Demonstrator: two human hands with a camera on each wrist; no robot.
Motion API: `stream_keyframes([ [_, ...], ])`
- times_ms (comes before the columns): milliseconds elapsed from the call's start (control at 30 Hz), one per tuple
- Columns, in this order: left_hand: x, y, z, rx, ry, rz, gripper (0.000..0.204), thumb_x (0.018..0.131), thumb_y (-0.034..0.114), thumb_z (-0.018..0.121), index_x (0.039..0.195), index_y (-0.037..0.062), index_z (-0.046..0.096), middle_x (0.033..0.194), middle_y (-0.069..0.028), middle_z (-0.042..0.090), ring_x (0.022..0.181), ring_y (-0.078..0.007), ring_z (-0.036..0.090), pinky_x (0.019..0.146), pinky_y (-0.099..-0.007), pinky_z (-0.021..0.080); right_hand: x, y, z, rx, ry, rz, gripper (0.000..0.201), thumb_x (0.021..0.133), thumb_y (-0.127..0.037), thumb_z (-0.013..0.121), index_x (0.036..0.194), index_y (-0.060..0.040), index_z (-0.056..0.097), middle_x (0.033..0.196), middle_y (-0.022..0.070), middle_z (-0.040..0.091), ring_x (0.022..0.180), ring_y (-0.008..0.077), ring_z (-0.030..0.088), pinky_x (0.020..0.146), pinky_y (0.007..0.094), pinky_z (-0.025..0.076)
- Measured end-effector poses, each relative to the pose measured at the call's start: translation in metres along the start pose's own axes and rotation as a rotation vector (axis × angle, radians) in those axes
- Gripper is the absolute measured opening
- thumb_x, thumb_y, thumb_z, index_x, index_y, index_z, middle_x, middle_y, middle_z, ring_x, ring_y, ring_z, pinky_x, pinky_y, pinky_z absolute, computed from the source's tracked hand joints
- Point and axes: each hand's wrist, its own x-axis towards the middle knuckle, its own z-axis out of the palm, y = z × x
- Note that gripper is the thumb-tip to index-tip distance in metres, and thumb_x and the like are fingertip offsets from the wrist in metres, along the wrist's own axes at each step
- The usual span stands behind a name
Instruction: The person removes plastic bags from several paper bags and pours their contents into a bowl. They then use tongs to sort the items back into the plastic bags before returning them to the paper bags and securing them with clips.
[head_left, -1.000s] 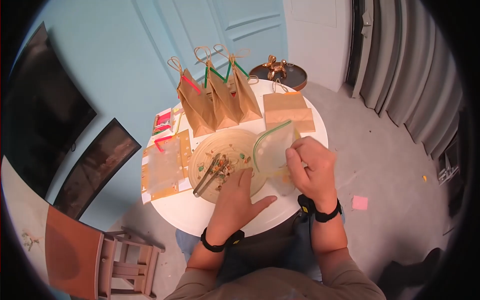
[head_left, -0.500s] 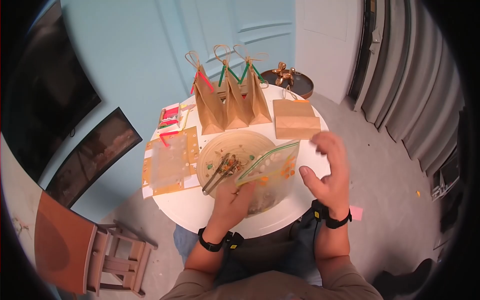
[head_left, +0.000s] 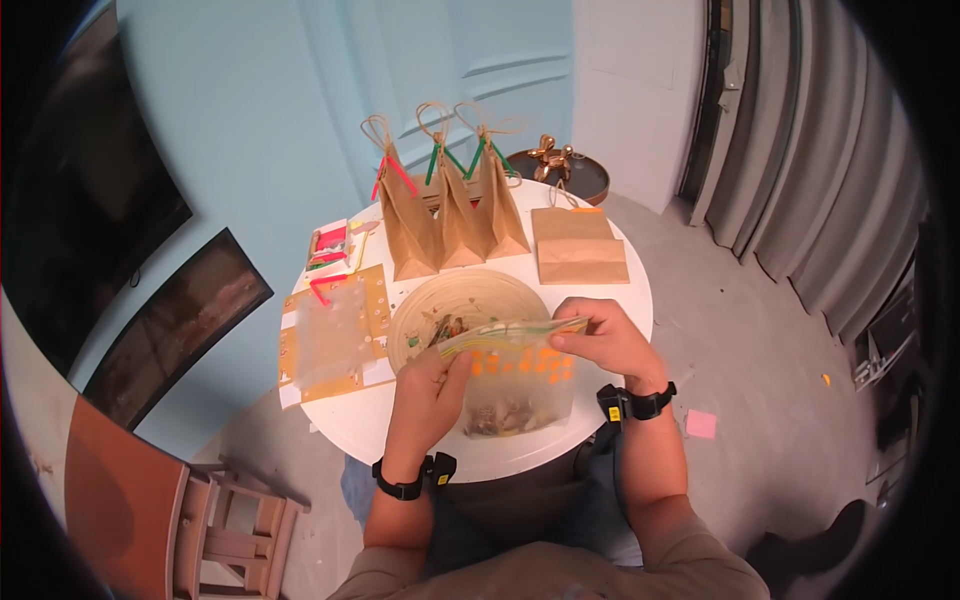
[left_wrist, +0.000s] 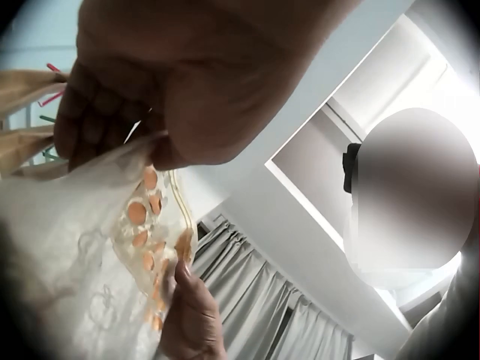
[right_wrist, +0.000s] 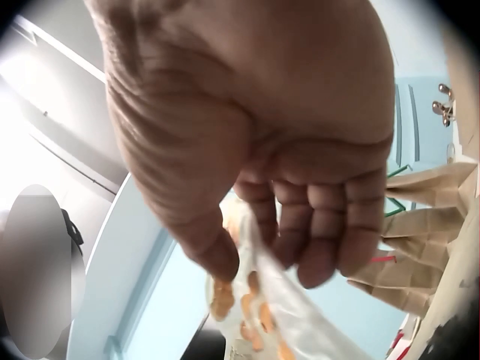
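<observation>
A clear zip bag (head_left: 520, 405) with orange spots and dark bits in its bottom hangs upright over the near part of the table. My left hand (head_left: 428, 395) pinches the left end of its zip edge between thumb and fingers. At the opposite end, my right hand (head_left: 612, 340) pinches the same edge, its thumb in front. The left wrist view shows the orange-spotted film (left_wrist: 136, 212) stretching between both hands. Behind the bag sits a round, shallow, wood-coloured dish (head_left: 490, 285) holding small mixed pieces, partly hidden by the bag and left hand.
Three brown paper bags (head_left: 405, 235) with twisted handles and pink or green strips stand at the back. Another paper bag (head_left: 580, 260) lies flat at the right. A frosted bag (head_left: 335, 335) lies on a patterned sheet at the left, near a small box (head_left: 330, 245).
My left hand has left the dish and taken the zip bag's left end. The right hand opened away from the bag, then came back and pinched its right end. The bag now hangs level between them.
</observation>
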Motion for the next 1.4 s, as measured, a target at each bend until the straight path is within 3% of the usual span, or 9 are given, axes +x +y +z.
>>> stream_keyframes([
  [100, 0.0, -0.008, 0.004, -0.156, -0.013, -0.081, 0.023, 0.111, 0.016, 0.071, 0.116, -0.0058, 0.077, 0.093, -0.0208, 0.074, 0.081, -0.0292, 0.071, 0.074, -0.0395, 0.054, -0.002, -0.003, 0.0, 0.057, 0.046, 0.023, 0.011, 0.101, -0.005, 0.085, 0.11, -0.0019, 0.079, 0.1, -0.0013, 0.077, 0.093, 0.0057, 0.068, 0.08, 0.0242, 0.054],
  [200, 0.003, -0.002, 0.012, -0.189, 0.09, 0.136, 0.022, 0.112, 0.015, 0.07, 0.112, -0.0062, 0.076, 0.093, -0.0199, 0.073, 0.079, -0.0331, 0.07, 0.073, -0.0411, 0.054, 0.001, -0.007, 0.0, 0.08, 0.042, 0.008, 0.012, 0.101, -0.007, 0.085, 0.11, -0.0013, 0.079, 0.099, -0.001, 0.077, 0.092, 0.0064, 0.069, 0.081, 0.025, 0.055],
  [533, 0.005, -0.004, 0.017, -0.066, -0.072, 0.231, 0.017, 0.112, 0.011, 0.068, 0.11, -0.0042, 0.076, 0.091, -0.0179, 0.07, 0.081, -0.0382, 0.069, 0.073, -0.043, 0.053, -0.006, -0.012, -0.015, -0.021, 0.027, 0.07, 0.011, 0.101, -0.011, 0.084, 0.106, -0.0007, 0.084, 0.094, 0.0012, 0.079, 0.088, 0.0098, 0.07, 0.081, 0.0292, 0.057],
  [600, 0.002, 0.001, 0.02, -0.074, -0.112, 0.207, 0.017, 0.111, 0.01, 0.069, 0.111, -0.0045, 0.077, 0.094, -0.018, 0.073, 0.083, -0.0374, 0.071, 0.075, -0.0421, 0.055, -0.013, -0.027, -0.018, -0.217, -0.043, -0.066, 0.013, 0.1, -0.011, 0.084, 0.105, 0.0, 0.083, 0.091, 0.0048, 0.079, 0.083, 0.0141, 0.071, 0.077, 0.0313, 0.057],
  [700, 0.001, 0.005, 0.028, -0.042, -0.104, 0.315, 0.018, 0.106, 0.008, 0.073, 0.118, -0.0039, 0.08, 0.096, -0.0119, 0.075, 0.086, -0.0219, 0.073, 0.074, -0.0359, 0.055, -0.024, -0.044, -0.018, -0.39, -0.07, -0.133, 0.014, 0.098, -0.012, 0.084, 0.103, 0.0008, 0.082, 0.088, 0.0097, 0.078, 0.077, 0.0209, 0.071, 0.072, 0.0342, 0.056],
  [900, -0.004, 0.016, 0.044, -0.112, -0.039, 0.322, 0.021, 0.1, 0.009, 0.085, 0.114, -0.0049, 0.08, 0.105, -0.0172, 0.08, 0.091, -0.0276, 0.076, 0.083, -0.038, 0.059, -0.026, -0.045, -0.025, -0.425, -0.004, -0.137, 0.016, 0.097, -0.014, 0.083, 0.096, 0.0017, 0.08, 0.083, 0.012, 0.076, 0.073, 0.0251, 0.072, 0.067, 0.0369, 0.055],
  [1000, -0.006, 0.03, 0.05, -0.079, -0.017, 0.165, 0.018, 0.099, 0.008, 0.085, 0.112, -0.0042, 0.081, 0.104, -0.0161, 0.081, 0.092, -0.0272, 0.077, 0.085, -0.0367, 0.059, -0.033, -0.048, -0.027, -0.434, 0.027, -0.075, 0.017, 0.096, -0.015, 0.082, 0.095, 0.0016, 0.08, 0.082, 0.0129, 0.076, 0.073, 0.0271, 0.073, 0.067, 0.0386, 0.055],
  [1200, -0.001, 0.026, 0.085, -0.401, -0.085, -0.081, 0.016, 0.099, 0.006, 0.086, 0.114, -0.0018, 0.083, 0.101, -0.0017, 0.078, 0.092, -0.0091, 0.069, 0.081, -0.0271, 0.055, -0.046, -0.049, -0.033, -0.536, 0.049, -0.038, 0.019, 0.095, -0.018, 0.081, 0.095, 0.0016, 0.08, 0.084, 0.0158, 0.076, 0.076, 0.0352, 0.072, 0.07, 0.0433, 0.056],
  [1400, 0.002, 0.016, 0.105, -0.462, -0.094, -0.104, 0.019, 0.102, 0.01, 0.086, 0.115, -0.0027, 0.084, 0.091, 0.0007, 0.079, 0.08, -0.0044, 0.066, 0.071, -0.0234, 0.053, -0.051, -0.048, -0.037, -0.688, 0.036, -0.009, 0.023, 0.095, -0.021, 0.081, 0.105, -0.0004, 0.081, 0.095, 0.0162, 0.077, 0.093, 0.0384, 0.073, 0.082, 0.0461, 0.058],
])
